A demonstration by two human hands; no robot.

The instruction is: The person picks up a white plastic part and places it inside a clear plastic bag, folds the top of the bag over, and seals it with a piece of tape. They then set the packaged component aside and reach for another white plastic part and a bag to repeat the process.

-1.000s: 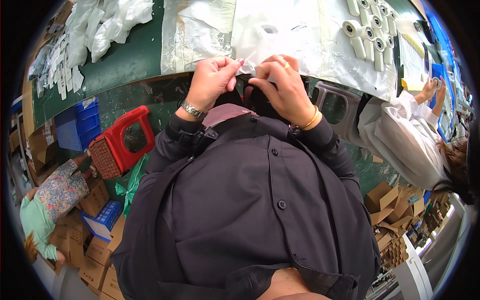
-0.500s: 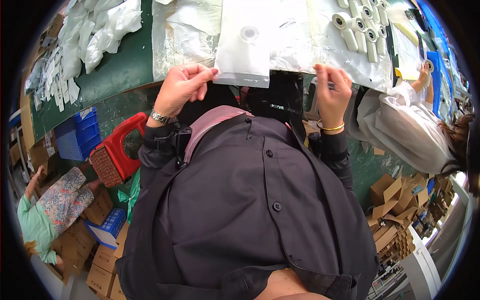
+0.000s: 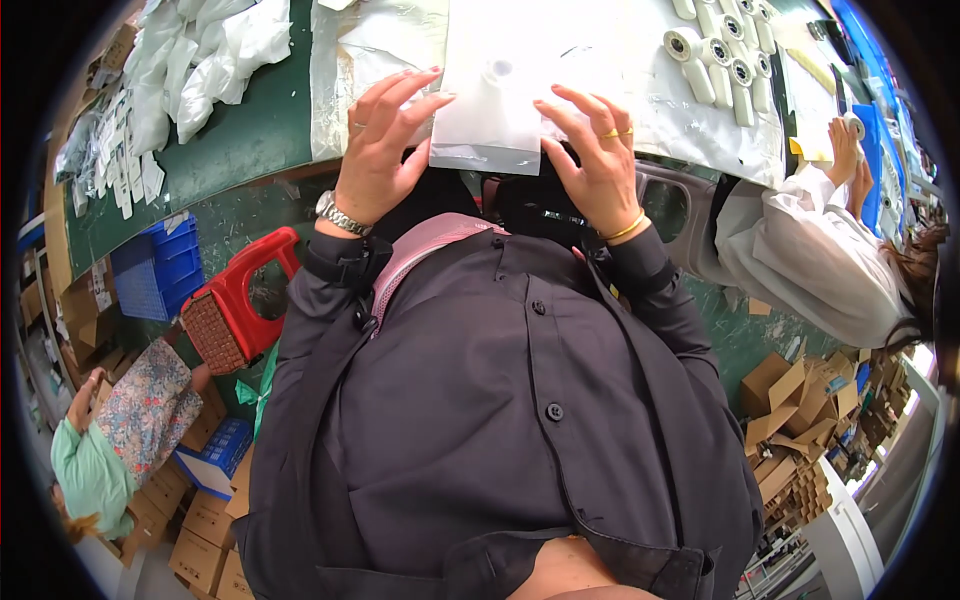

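Note:
A translucent white plastic bag (image 3: 485, 140) lies flat at the table's front edge, its lower end sticking out over it. Through the film shows a white object with a round end and a handle-like body. On the bag's left side, my left hand (image 3: 385, 145) has its fingers spread, fingertips at or just over the bag's edge. My right hand (image 3: 600, 155) is likewise spread on the opposite side, fingers pointing toward the bag. Neither hand grips anything; whether the fingertips touch the film, I cannot tell.
Several white round-headed objects with handles (image 3: 720, 60) lie at the right of the table. Filled white bags (image 3: 215, 60) are heaped at the left. A red stool (image 3: 240, 300) and blue crate (image 3: 155, 265) stand below. A co-worker in white (image 3: 800, 250) sits at the right.
Both hands have moved forward and opened from pinched fingers; the right also came left to the bag. The bag stays in place; the object inside looks slightly shifted.

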